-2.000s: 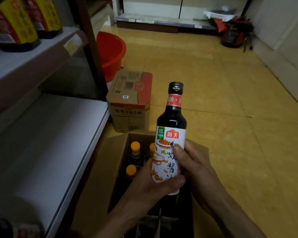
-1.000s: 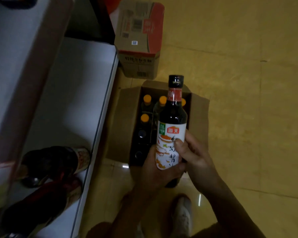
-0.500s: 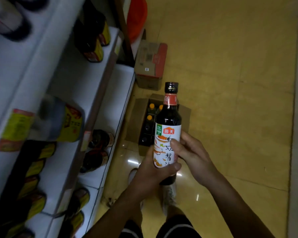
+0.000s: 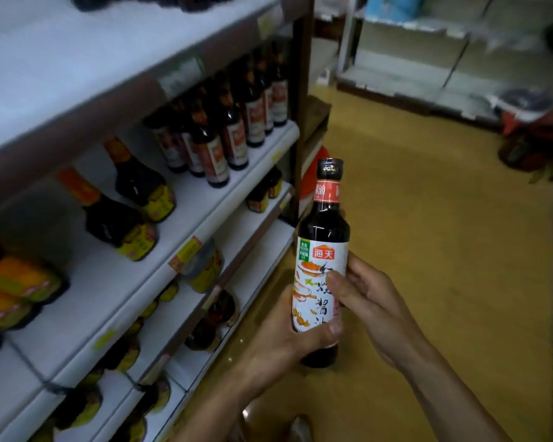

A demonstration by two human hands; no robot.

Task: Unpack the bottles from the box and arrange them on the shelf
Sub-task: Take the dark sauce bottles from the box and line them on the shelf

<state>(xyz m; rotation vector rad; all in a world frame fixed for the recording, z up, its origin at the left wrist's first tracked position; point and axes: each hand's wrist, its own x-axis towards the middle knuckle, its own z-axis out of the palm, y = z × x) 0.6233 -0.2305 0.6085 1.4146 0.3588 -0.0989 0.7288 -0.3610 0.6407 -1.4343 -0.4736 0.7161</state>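
Note:
A dark soy sauce bottle (image 4: 324,244) with a black cap, a red neck band and a white label stands upright in front of me, held in both hands. My left hand (image 4: 284,342) grips its lower body from the left, thumb across the label. My right hand (image 4: 364,298) holds it from the right, thumb on the label. The white shelf (image 4: 115,291) runs along the left, its tiers stocked with similar bottles. A row of matching red-labelled bottles (image 4: 233,129) stands on the middle tier. The box is out of view.
Squat dark bottles with yellow labels (image 4: 131,218) line the middle tier nearer me. More bottles lie on the lower tiers (image 4: 211,323). A brown shelf post (image 4: 300,122) stands ahead. Yellow tiled floor (image 4: 444,250) spreads right, with another shelf unit (image 4: 428,74) and dark clutter (image 4: 530,138) at the back.
The view has risen from the open box on the floor to the stocked shelf tiers. Both hands have kept the same hold on the bottle, now at middle-tier height.

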